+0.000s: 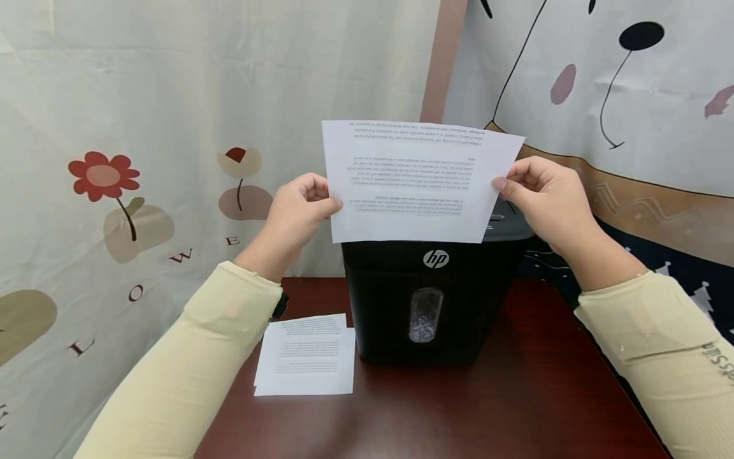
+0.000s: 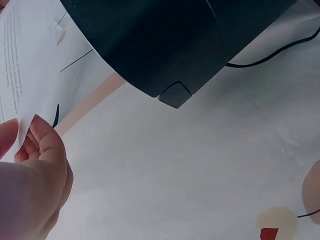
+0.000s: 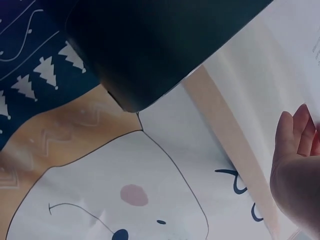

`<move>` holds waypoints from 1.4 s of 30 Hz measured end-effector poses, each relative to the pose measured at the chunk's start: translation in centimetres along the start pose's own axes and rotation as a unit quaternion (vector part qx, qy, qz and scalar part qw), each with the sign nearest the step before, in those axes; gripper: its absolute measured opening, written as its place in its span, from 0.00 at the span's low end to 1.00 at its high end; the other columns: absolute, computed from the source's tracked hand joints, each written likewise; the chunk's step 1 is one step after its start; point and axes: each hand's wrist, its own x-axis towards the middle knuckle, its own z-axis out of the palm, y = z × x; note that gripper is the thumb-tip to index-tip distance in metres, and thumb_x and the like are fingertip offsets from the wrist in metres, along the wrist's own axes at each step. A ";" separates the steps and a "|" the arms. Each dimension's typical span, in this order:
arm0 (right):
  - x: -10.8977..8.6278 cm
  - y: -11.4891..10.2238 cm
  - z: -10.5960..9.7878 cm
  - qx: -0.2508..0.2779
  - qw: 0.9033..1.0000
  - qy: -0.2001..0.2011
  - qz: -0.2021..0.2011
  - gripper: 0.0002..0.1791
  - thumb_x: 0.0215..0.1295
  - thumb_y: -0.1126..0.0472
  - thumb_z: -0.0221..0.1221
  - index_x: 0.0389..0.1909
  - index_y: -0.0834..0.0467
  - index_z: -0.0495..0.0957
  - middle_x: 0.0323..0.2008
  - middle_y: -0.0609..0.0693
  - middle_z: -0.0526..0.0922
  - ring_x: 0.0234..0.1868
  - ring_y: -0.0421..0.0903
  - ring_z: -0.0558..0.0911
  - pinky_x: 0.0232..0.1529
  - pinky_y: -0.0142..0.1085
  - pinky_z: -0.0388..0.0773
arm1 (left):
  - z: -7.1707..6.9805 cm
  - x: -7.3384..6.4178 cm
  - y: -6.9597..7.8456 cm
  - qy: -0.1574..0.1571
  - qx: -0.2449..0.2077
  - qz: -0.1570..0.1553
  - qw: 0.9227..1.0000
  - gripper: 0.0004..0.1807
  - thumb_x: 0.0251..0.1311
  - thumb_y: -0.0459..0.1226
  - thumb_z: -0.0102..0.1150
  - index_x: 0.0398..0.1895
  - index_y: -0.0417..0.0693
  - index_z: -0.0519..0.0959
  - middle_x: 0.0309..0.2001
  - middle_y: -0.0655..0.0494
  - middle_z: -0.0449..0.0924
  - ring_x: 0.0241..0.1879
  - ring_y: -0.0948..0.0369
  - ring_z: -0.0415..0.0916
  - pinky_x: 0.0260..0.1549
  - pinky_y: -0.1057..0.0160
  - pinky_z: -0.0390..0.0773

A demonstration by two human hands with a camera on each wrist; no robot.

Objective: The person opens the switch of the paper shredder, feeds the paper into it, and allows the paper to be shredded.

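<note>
Both hands hold one printed sheet of paper (image 1: pixel 413 223) by its side edges, stretched flat above a black HP paper shredder (image 1: pixel 384 299). The left hand (image 1: pixel 301 207) pinches the sheet's left edge between thumb and fingers. On the opposite edge, the right hand (image 1: pixel 550 197) grips with its thumb in front. The sheet covers most of the shredder's top in the head view. In the left wrist view the paper's edge runs between thumb and fingers. Shredded scraps (image 1: pixel 424 328) show through the shredder's front window.
A small stack of printed sheets (image 1: pixel 309 363) lies on the dark red table (image 1: pixel 424 414), left of the shredder. Patterned curtains (image 1: pixel 172 95) hang behind and beside the table. A black cord (image 2: pixel 275 55) runs from the shredder in the left wrist view.
</note>
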 end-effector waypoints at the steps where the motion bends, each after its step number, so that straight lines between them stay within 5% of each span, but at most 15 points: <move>1: 0.1 0.0 0.0 0.000 1.000 0.002 -0.002 0.05 0.65 0.61 0.61 0.34 0.59 0.78 0.26 0.31 0.81 0.30 0.34 0.74 0.28 0.25 0.68 | 0.1 0.2 0.0 0.002 0.005 0.004 1.000 0.05 0.61 0.28 0.55 0.39 0.37 0.73 0.35 0.53 0.76 0.39 0.60 0.73 0.41 0.64 0.74; 15: 1.3 1.1 -0.4 -0.002 1.000 0.025 -0.012 0.04 0.65 0.63 0.61 0.32 0.57 0.76 0.24 0.28 0.78 0.29 0.32 0.72 0.30 0.22 0.67 | 1.7 2.2 0.3 0.036 0.068 0.028 0.997 0.05 0.57 0.27 0.55 0.37 0.38 0.75 0.34 0.50 0.76 0.36 0.59 0.71 0.36 0.65 0.70; 30: 2.3 1.4 -0.2 0.007 0.998 0.054 -0.010 0.05 0.63 0.64 0.63 0.28 0.57 0.78 0.22 0.29 0.77 0.27 0.30 0.73 0.29 0.20 0.68 | 2.7 4.2 0.0 0.035 0.112 0.042 0.992 0.05 0.56 0.26 0.54 0.35 0.37 0.77 0.34 0.50 0.79 0.37 0.57 0.76 0.39 0.63 0.72; 42: 2.6 2.1 -0.1 0.019 0.997 0.069 -0.016 0.11 0.62 0.65 0.63 0.23 0.49 0.77 0.20 0.30 0.75 0.26 0.29 0.72 0.29 0.20 0.68 | 3.4 5.1 -0.7 0.018 0.136 0.064 0.988 0.09 0.61 0.25 0.55 0.44 0.35 0.80 0.39 0.44 0.80 0.41 0.54 0.77 0.45 0.59 0.75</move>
